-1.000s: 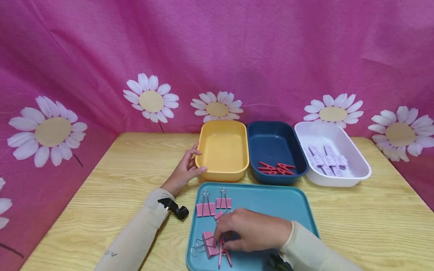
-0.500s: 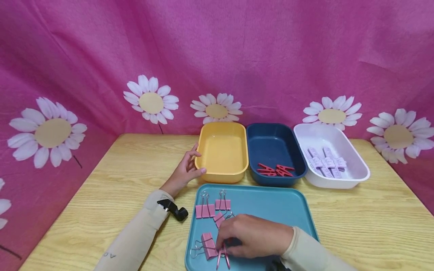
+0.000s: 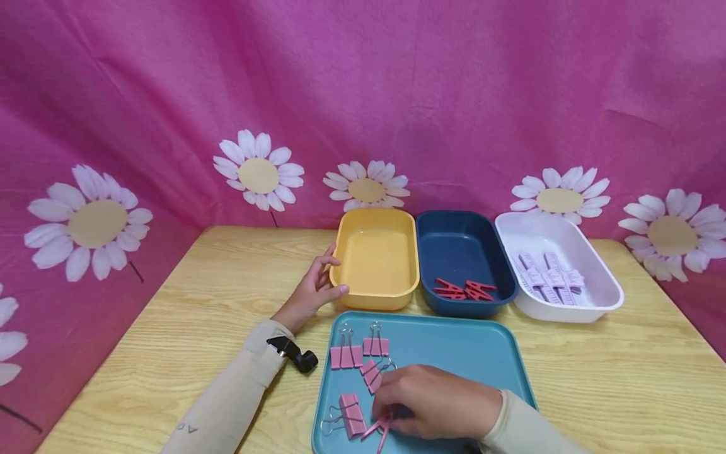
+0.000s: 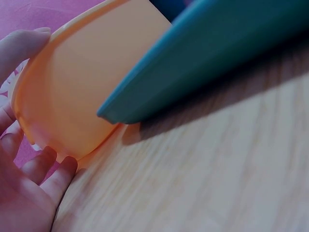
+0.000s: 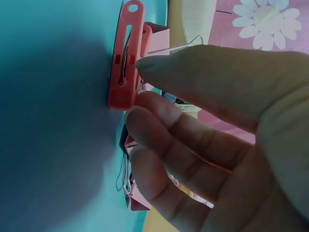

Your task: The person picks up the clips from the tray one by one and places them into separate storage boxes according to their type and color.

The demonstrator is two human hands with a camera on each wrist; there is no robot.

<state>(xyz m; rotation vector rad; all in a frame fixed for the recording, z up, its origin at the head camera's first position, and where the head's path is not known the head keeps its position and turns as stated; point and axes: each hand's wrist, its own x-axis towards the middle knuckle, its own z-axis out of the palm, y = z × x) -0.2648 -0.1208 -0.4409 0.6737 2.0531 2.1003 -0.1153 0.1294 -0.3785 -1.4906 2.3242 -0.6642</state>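
Note:
My left hand holds the yellow bin at its front left corner, thumb at the front and fingers along the left side. In the left wrist view, fingertips touch the bin's outer wall. Over the teal tray, my right hand pinches a pinkish-red clothespin by thumb and fingertips. Its two legs point front-left in the head view. Pink binder clips lie close by: one beside the clothespin, one just behind the hand, and two at the back left.
A navy bin with several red clothespins stands right of the yellow one. Beyond it, a white bin contains several pale lilac clips. All three stand behind the tray on the wooden table, before a pink flowered curtain.
My right hand has shifted slightly right, away from the binder clip beside it, and the clothespin has turned with its legs swinging left. My left hand stays on the yellow bin.

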